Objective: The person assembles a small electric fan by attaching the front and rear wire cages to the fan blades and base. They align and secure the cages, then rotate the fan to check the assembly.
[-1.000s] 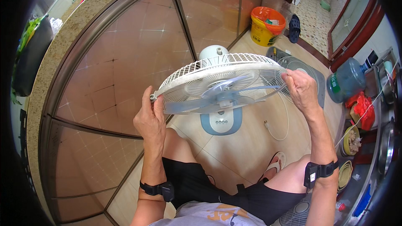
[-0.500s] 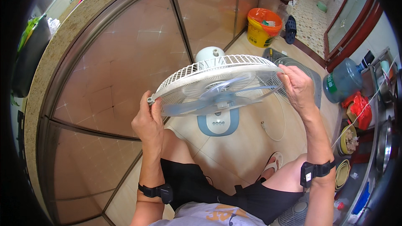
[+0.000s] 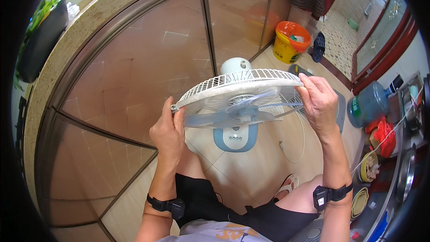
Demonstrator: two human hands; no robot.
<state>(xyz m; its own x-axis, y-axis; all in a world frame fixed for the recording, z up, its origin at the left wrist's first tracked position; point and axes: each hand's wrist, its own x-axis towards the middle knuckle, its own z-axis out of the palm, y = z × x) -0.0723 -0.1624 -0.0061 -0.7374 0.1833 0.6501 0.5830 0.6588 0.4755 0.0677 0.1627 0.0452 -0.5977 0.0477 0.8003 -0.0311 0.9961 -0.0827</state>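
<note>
An electric fan stands on the floor before me, its white wire cage [image 3: 242,82] tilted so the blades face me and downward. My left hand [image 3: 168,127] pinches the left edge of the rim, beside a small metal clip. At the opposite edge, my right hand [image 3: 320,103] grips the rim between thumb and fingers. Translucent blue blades [image 3: 249,112] show inside the cage. Behind it rises the rounded white motor housing [image 3: 235,65]. The blue-and-white base [image 3: 235,140] with its row of buttons rests on the tiles; the cage hides the stem.
Brown cabinet doors [image 3: 143,67] curve along the left. At the back stands a yellow bucket [image 3: 286,49] with an orange liner, beside a dark clog [image 3: 318,47]. To the right are a blue water jug [image 3: 369,103] and a red bag [image 3: 384,136]. A white cord [image 3: 298,152] lies on the floor.
My view has shifted, so the fan and hands appear slightly lower and further right. Both hands keep their hold on the rim.
</note>
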